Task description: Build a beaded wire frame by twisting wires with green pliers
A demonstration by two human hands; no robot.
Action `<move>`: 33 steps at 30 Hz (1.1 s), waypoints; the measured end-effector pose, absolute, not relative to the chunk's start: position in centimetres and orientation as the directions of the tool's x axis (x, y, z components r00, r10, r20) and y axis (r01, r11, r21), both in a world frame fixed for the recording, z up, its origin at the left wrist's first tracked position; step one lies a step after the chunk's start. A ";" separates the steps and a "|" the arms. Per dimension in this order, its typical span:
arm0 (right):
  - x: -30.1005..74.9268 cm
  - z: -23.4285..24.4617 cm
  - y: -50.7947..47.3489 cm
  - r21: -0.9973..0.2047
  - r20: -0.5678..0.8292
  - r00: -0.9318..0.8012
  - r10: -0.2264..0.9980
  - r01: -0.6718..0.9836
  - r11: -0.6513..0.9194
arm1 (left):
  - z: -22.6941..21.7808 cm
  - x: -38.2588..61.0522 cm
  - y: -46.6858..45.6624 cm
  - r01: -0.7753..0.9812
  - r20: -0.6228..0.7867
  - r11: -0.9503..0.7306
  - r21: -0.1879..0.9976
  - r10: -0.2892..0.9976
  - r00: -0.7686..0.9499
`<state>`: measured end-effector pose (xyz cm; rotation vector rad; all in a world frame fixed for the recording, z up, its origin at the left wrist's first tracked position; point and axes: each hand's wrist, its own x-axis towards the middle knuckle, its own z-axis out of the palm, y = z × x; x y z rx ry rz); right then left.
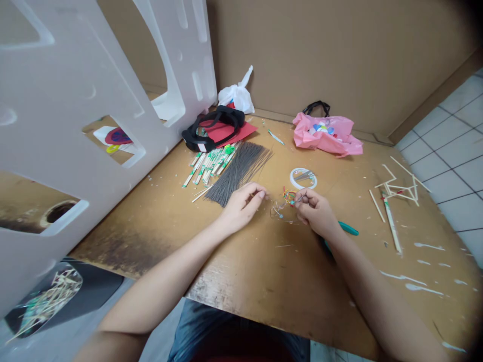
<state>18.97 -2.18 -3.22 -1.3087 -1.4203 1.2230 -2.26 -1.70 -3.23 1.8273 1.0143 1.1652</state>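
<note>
My right hand (pixel 315 211) pinches a thin wire piece between thumb and fingers. Right against those fingertips is a tangle of red, yellow and green bent wires (pixel 289 196); whether it is joined to the pinched wire I cannot tell. A bent metal wire shape with small blue bits (pixel 278 210) lies between my two hands. My left hand (pixel 244 205) hovers to its left, fingers slightly apart with nothing visible in them. Beyond it lies a bundle of straight dark wires (pixel 237 173). Teal-handled pliers (pixel 347 228) are partly hidden under my right forearm.
A white ring-shaped lid (pixel 292 178) holds short metal pieces. Wrapped chopsticks (pixel 211 163), a black headset (pixel 194 136), red paper (pixel 241 133) and a pink bag (pixel 350 136) stand farther back. A stick frame (pixel 402 191) lies right; a white plastic panel (pixel 113 65) rises left.
</note>
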 end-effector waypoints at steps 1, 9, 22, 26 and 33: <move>19.0 -3.2 -2.1 -0.986 -0.036 -0.111 0.993 0.168 -0.017 | -3.3 -2.2 -1.8 0.223 0.325 -0.399 0.889 0.895 0.305; 19.0 -3.1 -2.3 -0.987 -0.008 -0.094 0.996 0.162 0.007 | -3.5 -1.3 -3.1 0.204 0.231 -0.355 0.913 0.858 0.459; 17.9 -2.9 -2.6 -0.987 -0.020 -0.025 0.999 0.161 -0.016 | -3.5 -1.1 -3.0 0.254 0.656 -0.722 0.644 0.692 0.303; 17.6 -3.0 -2.9 -0.976 -0.015 -0.056 0.998 0.217 -0.002 | -3.6 -1.1 -3.1 0.284 0.633 -0.710 0.644 0.704 0.323; 17.0 -3.2 -3.2 -0.944 0.034 -0.161 0.986 0.320 0.085 | -3.7 -0.9 -3.3 0.330 0.625 -0.721 0.609 0.692 0.361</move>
